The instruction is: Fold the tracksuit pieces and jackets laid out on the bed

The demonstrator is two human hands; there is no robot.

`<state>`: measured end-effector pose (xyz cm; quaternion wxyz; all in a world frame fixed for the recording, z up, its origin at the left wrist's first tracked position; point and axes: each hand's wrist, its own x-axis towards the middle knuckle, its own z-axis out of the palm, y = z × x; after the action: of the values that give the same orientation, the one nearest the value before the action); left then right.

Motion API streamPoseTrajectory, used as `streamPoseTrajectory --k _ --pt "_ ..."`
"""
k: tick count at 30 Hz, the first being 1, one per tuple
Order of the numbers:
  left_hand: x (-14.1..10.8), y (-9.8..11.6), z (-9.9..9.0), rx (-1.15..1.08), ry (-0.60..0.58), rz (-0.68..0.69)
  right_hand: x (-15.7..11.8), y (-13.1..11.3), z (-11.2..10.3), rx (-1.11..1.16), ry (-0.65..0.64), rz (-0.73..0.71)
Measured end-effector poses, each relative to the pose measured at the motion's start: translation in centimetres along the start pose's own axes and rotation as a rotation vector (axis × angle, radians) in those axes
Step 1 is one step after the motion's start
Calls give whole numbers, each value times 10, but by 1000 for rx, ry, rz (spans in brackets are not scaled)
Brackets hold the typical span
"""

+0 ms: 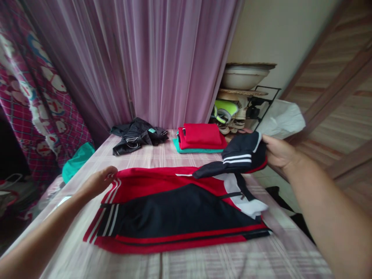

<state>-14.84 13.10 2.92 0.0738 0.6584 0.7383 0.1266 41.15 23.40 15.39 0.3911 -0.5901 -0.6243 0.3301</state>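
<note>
A red and black jacket (174,209) with white stripes lies spread across the checked bedding. My left hand (109,173) pinches its striped red hem at the upper left corner. At the right, my right hand (276,151) is closed on a dark sleeve (236,159) with two white stripes, bunched and lifted above the bed. The jacket's grey and white collar part points to the right. Beyond it sits a folded red garment (202,135) on top of a folded green cloth (177,146).
A crumpled black garment (138,135) lies at the far left of the bed (290,248). Green cloth (77,161) hangs at the left edge. Purple curtains (162,58) stand behind. A rack with a bowl (244,77) and a white bag (283,118) are at the back right.
</note>
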Motion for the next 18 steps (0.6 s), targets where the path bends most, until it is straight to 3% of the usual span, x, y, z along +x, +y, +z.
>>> streamPoseTrajectory --k 2,4,10,13,15,16,18 --pt "-4 1 2 12 -6 28 -18 7 6 268 -276 157" --pt "-9 2 3 -5 -23 79 -36 18 13 340 -499 216" --pt "-34 2 7 45 -71 244 -83 53 38 187 -1100 198" --pt "-42 1 10 114 -106 282 -89 65 49 131 -1372 227" --pt "-39 -1 10 119 -164 285 -80 72 53 102 -1287 216" --pt "-36 -3 8 105 -215 288 -71 75 53 66 -1146 194" --pt "-27 -7 4 60 -339 287 -45 83 54 -73 -740 135"
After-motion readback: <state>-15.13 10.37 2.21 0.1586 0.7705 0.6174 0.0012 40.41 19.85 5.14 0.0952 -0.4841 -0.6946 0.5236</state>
